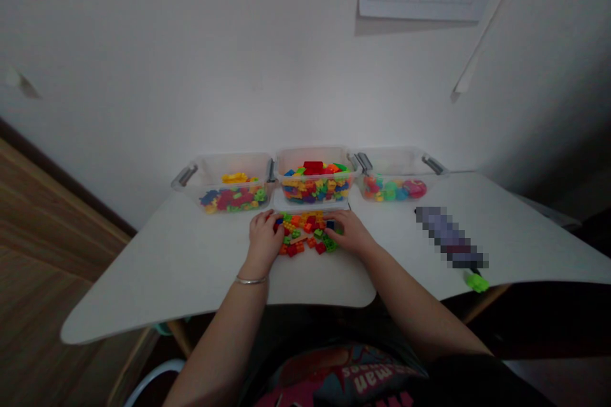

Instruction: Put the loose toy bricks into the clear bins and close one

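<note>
Head view: left hand (263, 243) and right hand (350, 233) curved over plastic bricks (305, 232) near table's front edge (315, 301).

Loose plastic bricks (305, 233) (orange, green, red)

Your white bench (143, 283) carries three clear plastic bins (315, 183) along its far edge, loose coloured building bricks (308, 235) before the middle one, and a pixelated object (449, 238) to your right.

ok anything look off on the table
Loose multicoloured plastic building bricks lie spread on the white table under the left hand and right hand, in front of the clear plastic tubs, not inside them. A bright green piece juts past the table's right edge, by a pixelated object.
</note>
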`<action>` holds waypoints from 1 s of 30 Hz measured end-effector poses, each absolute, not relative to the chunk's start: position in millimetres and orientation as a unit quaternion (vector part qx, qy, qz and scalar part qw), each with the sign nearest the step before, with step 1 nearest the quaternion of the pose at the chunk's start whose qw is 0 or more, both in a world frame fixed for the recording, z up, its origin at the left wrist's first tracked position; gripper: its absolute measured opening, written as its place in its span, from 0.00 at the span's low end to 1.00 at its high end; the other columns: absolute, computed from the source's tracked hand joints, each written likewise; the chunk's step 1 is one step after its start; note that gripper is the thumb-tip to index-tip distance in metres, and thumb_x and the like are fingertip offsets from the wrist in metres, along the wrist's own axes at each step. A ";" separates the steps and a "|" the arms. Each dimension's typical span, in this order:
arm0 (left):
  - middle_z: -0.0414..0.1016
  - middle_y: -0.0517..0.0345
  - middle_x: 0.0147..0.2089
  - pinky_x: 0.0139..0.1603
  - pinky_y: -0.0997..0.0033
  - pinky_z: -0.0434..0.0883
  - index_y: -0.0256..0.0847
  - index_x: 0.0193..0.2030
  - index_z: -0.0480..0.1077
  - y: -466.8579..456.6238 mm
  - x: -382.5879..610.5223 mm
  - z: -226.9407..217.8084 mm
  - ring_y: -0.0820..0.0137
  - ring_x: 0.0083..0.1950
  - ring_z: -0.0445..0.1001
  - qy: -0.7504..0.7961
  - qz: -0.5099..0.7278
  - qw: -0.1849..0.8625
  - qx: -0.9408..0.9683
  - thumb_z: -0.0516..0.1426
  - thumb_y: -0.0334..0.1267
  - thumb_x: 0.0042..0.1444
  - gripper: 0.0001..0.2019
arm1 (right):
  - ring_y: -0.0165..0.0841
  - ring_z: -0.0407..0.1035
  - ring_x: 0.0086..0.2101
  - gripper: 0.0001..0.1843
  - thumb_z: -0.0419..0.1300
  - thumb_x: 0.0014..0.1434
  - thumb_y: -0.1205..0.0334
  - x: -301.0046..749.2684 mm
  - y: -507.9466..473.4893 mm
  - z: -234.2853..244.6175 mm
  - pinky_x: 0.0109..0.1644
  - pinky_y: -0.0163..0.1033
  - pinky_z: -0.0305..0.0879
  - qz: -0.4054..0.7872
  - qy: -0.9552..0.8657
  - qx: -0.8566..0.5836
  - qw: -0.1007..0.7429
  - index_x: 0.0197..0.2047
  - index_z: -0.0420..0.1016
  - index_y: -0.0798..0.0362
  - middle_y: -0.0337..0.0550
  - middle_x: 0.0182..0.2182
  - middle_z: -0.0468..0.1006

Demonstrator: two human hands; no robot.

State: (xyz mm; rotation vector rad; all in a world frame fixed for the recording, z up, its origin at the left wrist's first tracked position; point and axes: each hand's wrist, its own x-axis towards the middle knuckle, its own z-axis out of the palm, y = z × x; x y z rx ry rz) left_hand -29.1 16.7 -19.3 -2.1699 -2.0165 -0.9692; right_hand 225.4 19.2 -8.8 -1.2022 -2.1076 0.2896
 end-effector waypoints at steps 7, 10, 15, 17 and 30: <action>0.73 0.47 0.56 0.65 0.52 0.60 0.40 0.49 0.76 18.7 -31.1 -23.2 0.58 0.59 0.67 -0.637 -0.313 0.026 -0.704 0.53 0.35 0.56 0.16 | 0.39 0.71 0.47 0.16 0.57 0.58 0.66 242.2 25.1 -13.8 0.56 0.47 0.64 0.135 -0.832 -0.448 0.297 0.48 0.78 0.52 0.46 0.45 0.80; 0.73 0.47 0.55 0.65 0.52 0.60 0.40 0.48 0.76 19.8 -31.5 -25.1 0.57 0.59 0.67 -0.636 -0.317 0.029 -0.703 0.53 0.35 0.55 0.16 | 0.40 0.71 0.46 0.16 0.56 0.58 0.66 246.5 28.5 -15.3 0.55 0.48 0.64 0.103 -0.815 -0.493 0.286 0.48 0.78 0.54 0.48 0.45 0.80; 0.74 0.47 0.55 0.64 0.51 0.61 0.41 0.48 0.76 20.6 -31.7 -26.7 0.57 0.58 0.67 -0.635 -0.326 0.029 -0.700 0.53 0.35 0.55 0.16 | 0.40 0.71 0.44 0.16 0.55 0.59 0.66 250.7 30.0 -18.0 0.52 0.45 0.64 0.082 -0.778 -0.548 0.296 0.48 0.78 0.54 0.48 0.44 0.81; 0.74 0.47 0.55 0.64 0.51 0.61 0.41 0.47 0.76 20.8 -31.9 -26.9 0.57 0.58 0.68 -0.633 -0.327 0.031 -0.701 0.53 0.35 0.55 0.16 | 0.40 0.71 0.44 0.16 0.57 0.59 0.64 251.1 30.3 -18.5 0.52 0.45 0.64 0.085 -0.770 -0.556 0.301 0.49 0.78 0.53 0.48 0.45 0.80; 0.74 0.46 0.55 0.65 0.52 0.61 0.39 0.48 0.76 21.5 -31.5 -26.0 0.56 0.58 0.67 -0.634 -0.324 0.022 -0.701 0.54 0.35 0.54 0.16 | 0.40 0.72 0.42 0.15 0.63 0.56 0.57 231.9 34.6 -12.7 0.48 0.45 0.66 0.087 -0.736 -0.609 0.283 0.47 0.79 0.49 0.44 0.41 0.82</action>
